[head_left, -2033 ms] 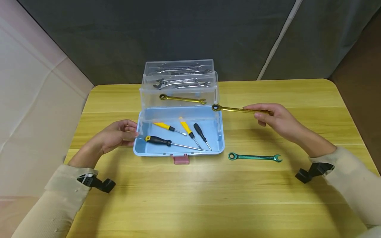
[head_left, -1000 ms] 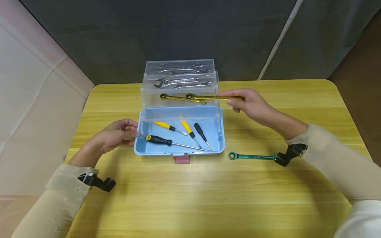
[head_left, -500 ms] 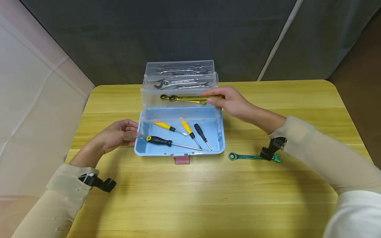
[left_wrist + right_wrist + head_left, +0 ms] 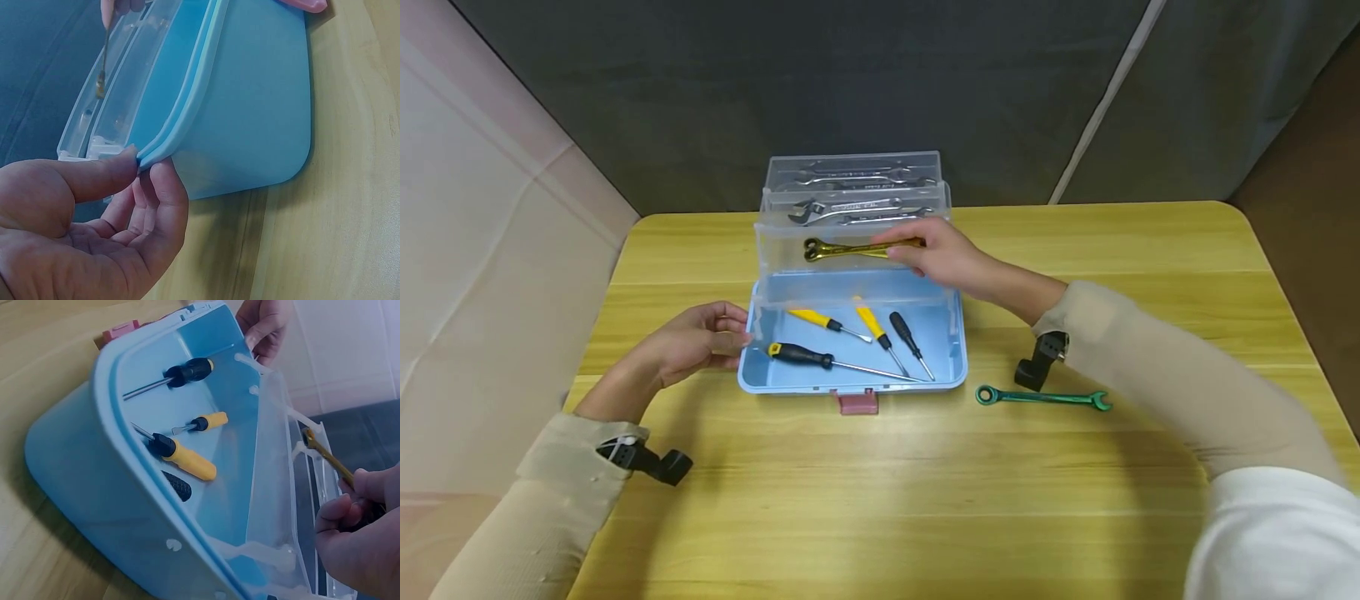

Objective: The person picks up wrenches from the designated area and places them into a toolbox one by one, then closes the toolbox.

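Note:
My left hand (image 4: pixel 692 343) pinches the left rim of the light-blue toolbox (image 4: pixel 256 106), thumb on top and fingers below. My right hand (image 4: pixel 951 257) holds a gold ratcheting wrench (image 4: pixel 331 461) by one end, its ring end pointing left. It hangs over the lowest clear tray (image 4: pixel 778 250) of the raised tiers, overlapping a second gold wrench there. Silver wrenches (image 4: pixel 872 177) fill the upper tiers, an adjustable wrench (image 4: pixel 808 212) among them. Inside the base lie a long black screwdriver (image 4: pixel 797 355), two yellow-handled screwdrivers (image 4: pixel 868 321) and a small black screwdriver (image 4: pixel 902 329).
A green ratcheting wrench (image 4: pixel 1037 397) lies on the wooden table (image 4: pixel 880 500), right of the box and beneath my right forearm. The pink latch (image 4: pixel 856 403) sticks out at the box's front. A dark curtain (image 4: pixel 850 75) hangs behind the table's back edge.
My right hand has carried the gold wrench leftward from the right of the box to over the lowest tray, its ring end now beside the other gold wrench's. My left hand has stayed put.

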`<state>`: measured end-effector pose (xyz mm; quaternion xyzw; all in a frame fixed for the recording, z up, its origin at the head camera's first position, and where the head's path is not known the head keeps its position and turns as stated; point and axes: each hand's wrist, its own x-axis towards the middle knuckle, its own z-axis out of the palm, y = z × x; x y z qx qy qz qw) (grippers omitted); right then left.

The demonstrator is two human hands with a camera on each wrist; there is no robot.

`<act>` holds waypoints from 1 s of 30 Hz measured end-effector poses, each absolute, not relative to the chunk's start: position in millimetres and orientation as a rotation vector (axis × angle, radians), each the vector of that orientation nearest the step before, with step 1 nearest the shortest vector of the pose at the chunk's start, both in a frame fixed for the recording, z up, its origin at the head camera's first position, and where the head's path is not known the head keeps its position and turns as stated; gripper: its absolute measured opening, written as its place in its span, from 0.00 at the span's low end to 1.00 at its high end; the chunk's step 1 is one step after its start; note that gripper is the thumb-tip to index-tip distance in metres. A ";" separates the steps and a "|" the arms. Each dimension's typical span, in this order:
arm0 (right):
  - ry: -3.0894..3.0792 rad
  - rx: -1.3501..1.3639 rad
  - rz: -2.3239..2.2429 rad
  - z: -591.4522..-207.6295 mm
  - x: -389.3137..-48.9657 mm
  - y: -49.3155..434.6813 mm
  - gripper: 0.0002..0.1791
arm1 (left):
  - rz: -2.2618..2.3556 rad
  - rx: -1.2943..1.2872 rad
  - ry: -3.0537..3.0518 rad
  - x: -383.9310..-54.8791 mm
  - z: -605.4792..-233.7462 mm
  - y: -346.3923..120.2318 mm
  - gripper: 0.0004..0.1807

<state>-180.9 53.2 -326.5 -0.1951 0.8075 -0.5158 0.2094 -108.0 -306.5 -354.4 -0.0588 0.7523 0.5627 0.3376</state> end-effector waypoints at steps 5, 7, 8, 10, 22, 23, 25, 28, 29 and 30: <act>2.230 -0.542 -1.391 -329.2 -185.2 42.2 0.18 | 1.454 -0.162 1.968 -108.8 -354.3 -307.9 0.18; 2.226 -0.551 -1.374 -330.1 -186.1 37.9 0.18 | 1.452 -0.165 1.969 -108.6 -354.1 -308.0 0.18; 2.220 -0.557 -1.371 -330.7 -186.4 35.8 0.18 | 1.452 -0.164 1.967 -108.3 -354.0 -308.4 0.18; 2.210 -0.556 -1.369 -331.8 -186.6 32.5 0.18 | 1.454 -0.168 1.964 -107.9 -353.4 -308.3 0.17; 2.147 -0.528 -1.514 -336.7 -186.4 37.6 0.23 | 1.465 -0.160 1.954 -107.6 -355.6 -308.2 0.17; 2.130 -0.530 -1.528 -336.7 -186.3 38.9 0.23 | 1.464 -0.163 1.955 -107.5 -355.5 -307.8 0.17; 2.115 -0.547 -1.547 -336.6 -186.2 41.3 0.22 | 1.463 -0.163 1.953 -107.4 -355.3 -307.9 0.17; 2.090 -0.555 -1.571 -336.1 -186.2 43.6 0.20 | 1.469 -0.161 1.950 -107.1 -355.1 -307.7 0.16; 2.091 -0.559 -1.573 -336.2 -186.4 44.0 0.19 | 1.471 -0.158 1.949 -106.9 -355.2 -307.6 0.16; 2.097 -0.563 -1.572 -336.6 -186.8 44.5 0.19 | 1.474 -0.156 1.948 -106.7 -355.2 -307.6 0.16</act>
